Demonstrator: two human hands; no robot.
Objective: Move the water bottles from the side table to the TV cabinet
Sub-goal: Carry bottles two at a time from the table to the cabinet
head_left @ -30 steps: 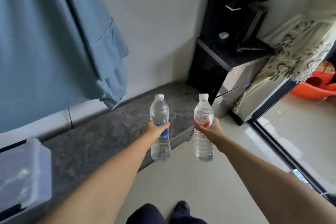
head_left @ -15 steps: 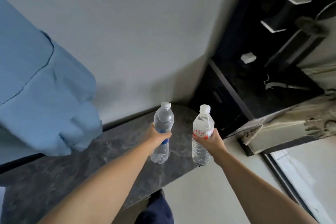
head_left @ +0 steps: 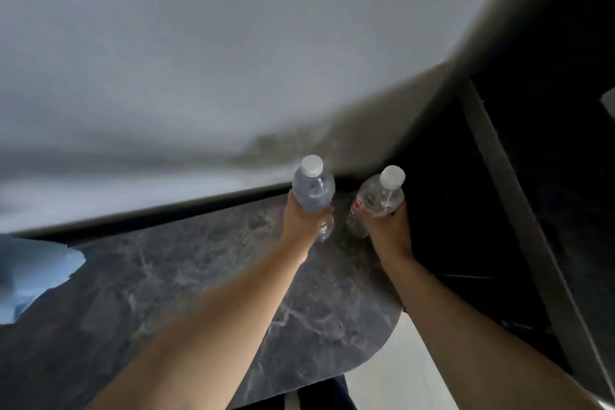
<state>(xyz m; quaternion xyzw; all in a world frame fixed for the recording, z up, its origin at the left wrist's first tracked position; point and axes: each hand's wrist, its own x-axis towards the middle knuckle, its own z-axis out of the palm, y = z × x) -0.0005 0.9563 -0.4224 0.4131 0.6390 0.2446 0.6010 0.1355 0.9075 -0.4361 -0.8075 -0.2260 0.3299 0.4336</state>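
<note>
Water bottles, two of them, are held low over the far right end of the dark marbled counter that I take for the TV cabinet top, close to the wall. The left hand is wrapped round the left bottle, a clear one with a white cap; the right hand is clenched round the right bottle, also clear and white-capped. Both bottles tilt with their caps toward the wall, and their bases look near the stone; whether either base touches it cannot be told, since the hands cover that part.

Several things could go wrong from here. Let go while tilted, either bottle may rock over and roll, as both are light plastic and seem only partly filled. The right bottle sits near the counter's rounded end, just beside the tall black unit, so a careless release could send it off that edge to the floor. The two bottles are close together, and one knocking the other as the hands open would upset both.

A patch of red label shows on the right bottle under the fingers, but its print is too blurred to read. No writing or brand can be made out on the left bottle.
</note>
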